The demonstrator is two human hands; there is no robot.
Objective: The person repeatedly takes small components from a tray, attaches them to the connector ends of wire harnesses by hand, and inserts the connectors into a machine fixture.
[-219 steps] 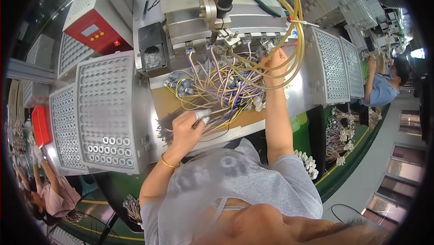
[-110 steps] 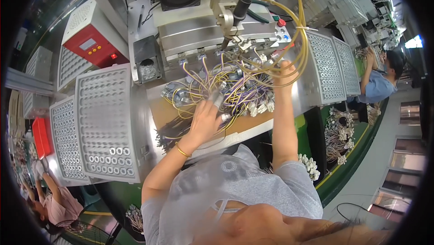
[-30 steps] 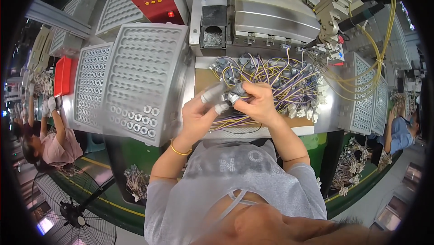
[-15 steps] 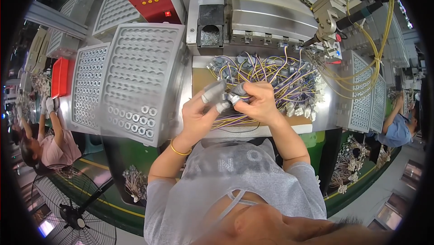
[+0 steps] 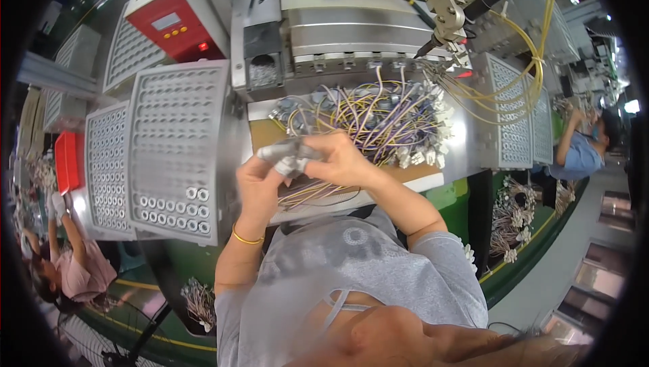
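Note:
Both my hands meet over the front of the workbench (image 5: 405, 181). My left hand (image 5: 260, 181) and my right hand (image 5: 338, 158) together hold a few small grey cylindrical parts (image 5: 287, 154) with thin wires trailing from them. Behind my hands lies a tangled heap of yellow, purple and white wired parts (image 5: 378, 120) with white connectors at its right end. A gold bangle sits on my left wrist.
A grey perforated tray (image 5: 177, 144) with several ring parts in its lower rows stands at my left. A red control box (image 5: 177, 18) and a grey machine (image 5: 358, 29) stand behind. Yellow cables (image 5: 520, 76) hang right. Other people work far left and far right.
Seconds ago my right hand reached up to the machine while the left worked in the wire heap. Both hands have since come together on the grey parts, staying there over the last second.

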